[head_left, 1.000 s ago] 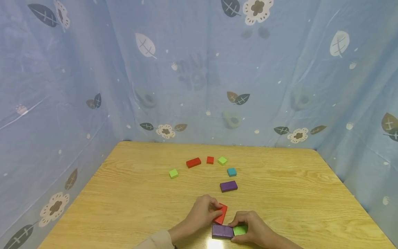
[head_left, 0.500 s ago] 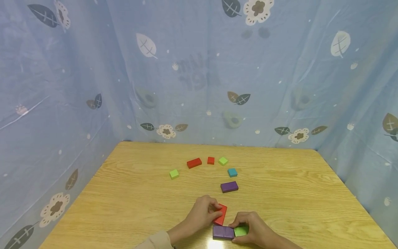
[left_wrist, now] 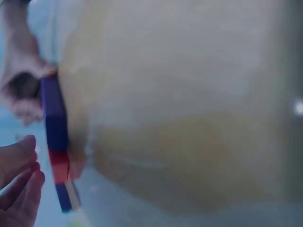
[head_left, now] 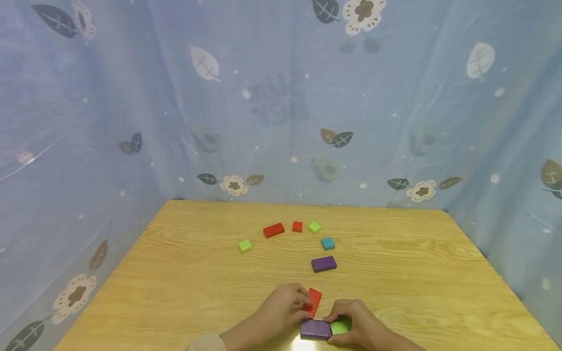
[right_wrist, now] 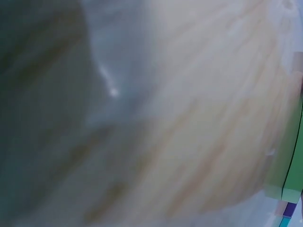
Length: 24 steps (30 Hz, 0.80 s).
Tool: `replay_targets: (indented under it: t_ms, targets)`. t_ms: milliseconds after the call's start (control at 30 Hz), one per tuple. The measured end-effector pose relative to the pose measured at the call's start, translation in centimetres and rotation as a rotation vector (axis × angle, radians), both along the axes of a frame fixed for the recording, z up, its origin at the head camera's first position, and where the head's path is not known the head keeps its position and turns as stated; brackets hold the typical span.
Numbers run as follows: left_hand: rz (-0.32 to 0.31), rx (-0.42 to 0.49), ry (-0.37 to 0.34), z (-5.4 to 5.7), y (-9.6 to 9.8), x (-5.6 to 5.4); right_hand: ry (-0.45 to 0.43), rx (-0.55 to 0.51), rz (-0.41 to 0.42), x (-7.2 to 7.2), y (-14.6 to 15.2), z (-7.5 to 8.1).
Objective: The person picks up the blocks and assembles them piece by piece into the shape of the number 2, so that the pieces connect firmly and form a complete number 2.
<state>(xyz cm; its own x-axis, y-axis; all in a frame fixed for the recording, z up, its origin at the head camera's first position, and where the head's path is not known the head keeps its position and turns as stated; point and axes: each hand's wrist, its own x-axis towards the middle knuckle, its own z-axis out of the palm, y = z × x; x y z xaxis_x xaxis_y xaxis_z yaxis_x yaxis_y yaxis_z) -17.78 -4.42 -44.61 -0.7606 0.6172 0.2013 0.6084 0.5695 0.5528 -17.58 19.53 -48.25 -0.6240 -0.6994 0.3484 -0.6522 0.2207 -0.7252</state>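
Note:
My right hand (head_left: 362,324) pinches a lime-green block (head_left: 341,326) between thumb and index finger near the table's front. The green block sits end to end with a purple block (head_left: 315,329) on its left. A red rectangular block (head_left: 314,301) lies slanted just behind the purple one, its near end at the purple block's back edge. My left hand (head_left: 283,309) is beside the red block, fingers loosely bent and overlapping its left side. In the left wrist view, the left fingertips (left_wrist: 29,144) are apart from the red block (left_wrist: 59,165). The green block (right_wrist: 291,161) shows at the right wrist view's edge.
Farther back on the wooden table (head_left: 197,282) lie another purple block (head_left: 324,264), a teal block (head_left: 328,243), green blocks (head_left: 314,227) (head_left: 245,246), a small red block (head_left: 297,226) and a long red block (head_left: 274,230). A blue patterned curtain (head_left: 281,122) surrounds the table.
My left hand has drawn back slightly toward the front, its fingers loosening from the red block. The right hand keeps its pinch on the green block.

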Motion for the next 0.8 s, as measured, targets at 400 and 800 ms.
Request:
replay_targets:
  t_ms: [400, 800]
  targets:
    - [-0.066, -0.172, 0.076, 0.48, 0.43, 0.91, -0.012, -0.009, 0.020, -0.23, 0.15, -0.25]
    - [-0.060, -0.102, 0.039, 0.20, 0.45, 0.61, -0.017, 0.015, 0.093, -0.42, 0.28, 0.29]
